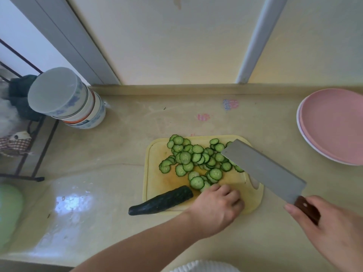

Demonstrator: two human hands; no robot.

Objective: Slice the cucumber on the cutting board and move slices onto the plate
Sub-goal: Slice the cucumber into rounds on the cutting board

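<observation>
A yellow cutting board (157,181) lies on the counter with a heap of several cucumber slices (196,158) on its far half. The uncut dark green cucumber piece (161,201) lies across the board's near left corner, its tip over the edge. My left hand (218,207) rests palm down on the board's near part, fingers curled at the nearest slices; whether it holds any is hidden. My right hand (334,226) grips the brown handle of a cleaver (263,169), whose broad blade is raised flat over the board's right side. Stacked pink plates (334,124) sit at the far right.
A stack of upturned patterned bowls (66,99) stands at the back left. A dark metal rack (29,146) holds cloths at the left edge. A green object (7,211) sits at the near left. The wall runs behind the counter.
</observation>
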